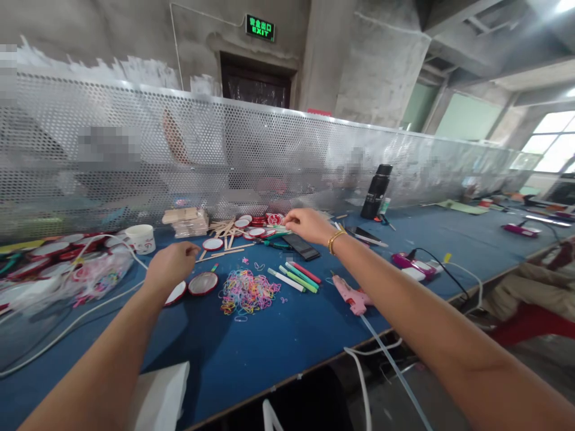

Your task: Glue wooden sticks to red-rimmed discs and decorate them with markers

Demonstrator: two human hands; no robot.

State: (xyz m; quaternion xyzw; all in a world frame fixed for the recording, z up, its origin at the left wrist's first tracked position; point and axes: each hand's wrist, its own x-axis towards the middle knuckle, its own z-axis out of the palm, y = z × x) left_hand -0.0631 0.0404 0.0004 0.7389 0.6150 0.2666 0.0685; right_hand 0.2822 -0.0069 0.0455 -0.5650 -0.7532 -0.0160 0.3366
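Observation:
My left hand (pixel 173 263), its fingers curled together, hovers beside a round red-rimmed disc (pixel 203 283); anything in its grip is hidden. My right hand (pixel 311 225) reaches farther across the table with thumb and fingers pinched, above a dark phone (pixel 302 246) and green-handled pliers (pixel 275 242). What that pinch holds, if anything, I cannot make out. Close by lie a red patterned disc (pixel 274 219) and several red-rimmed white discs (pixel 257 232). Between my arms rests a pile of colourful small plastic clips or bands (pixel 249 291), next to several marker pens (pixel 294 276).
A pink glue gun (pixel 350 294) lies under my right forearm, its cord running off the table edge. Wooden sticks (pixel 229 233), a white cup (pixel 140 239) and a black bottle (pixel 376 191) stand or lie farther back. A perforated metal screen (pixel 269 149) borders the blue table (pixel 251 353).

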